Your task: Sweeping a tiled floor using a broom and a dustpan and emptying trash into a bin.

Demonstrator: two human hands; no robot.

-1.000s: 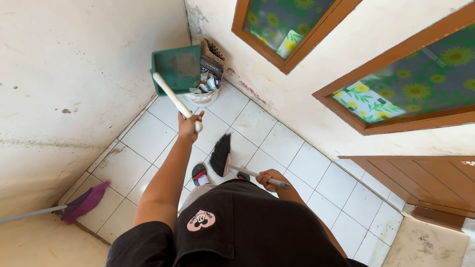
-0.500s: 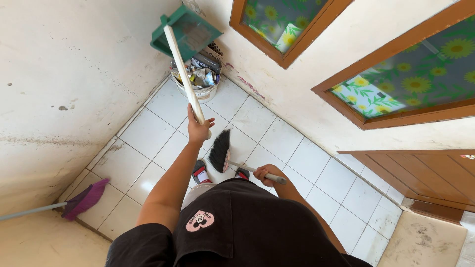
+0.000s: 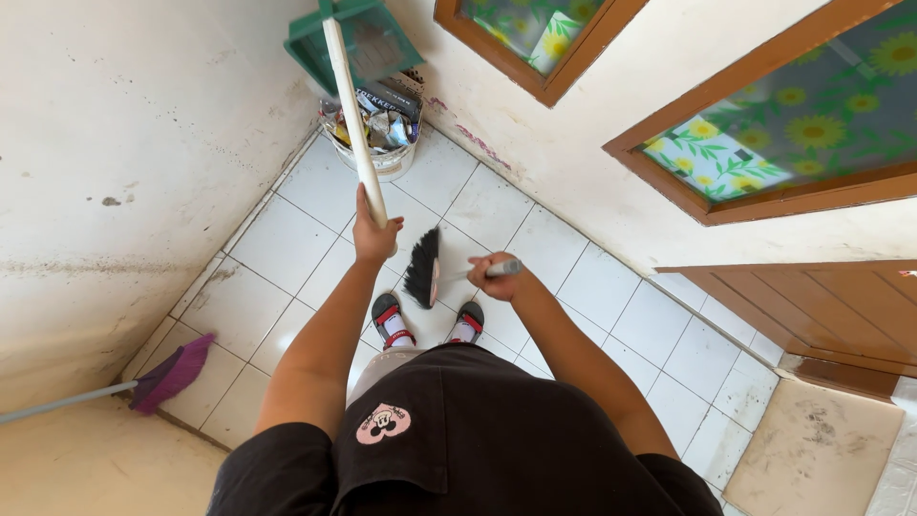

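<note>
Left hand (image 3: pixel 371 234) is gripping the long cream plastic handle (image 3: pixel 351 115) of the green plastic dustpan (image 3: pixel 351 40), fingers wrapped fully shut round the lower end; the pan is sitting raised and tilted right over the white plastic trash bucket (image 3: pixel 382 143) in the wall corner. Bucket is looking packed with crumpled paper and wrappers. Right hand (image 3: pixel 495 275) is closing round the grey metal handle of the short black-bristled hand broom (image 3: pixel 425 268), fingers curled tight, bristles hanging just above the white tiled floor (image 3: pixel 535 258) in front of the two red-and-black sandalled feet (image 3: pixel 425 325). Judging progress: tiles in view are looking free of loose debris, so sweeping looks mostly done and the work is sitting at the emptying stage; can't tell whether anything is remaining inside the pan, its inside is blurred. Room: corner is tight, stained white wall (image 3: pixel 115 143) on the left, plaster wall with two brown wood-framed floral windows (image 3: pixel 764 134) on the right, pan edge near both. Open tile is lying behind and to the right towards the brown wooden door (image 3: pixel 821 306). A purple-bristled long broom (image 3: pixel 172 373) is lying at the left tile edge, well apart from both hands.
</note>
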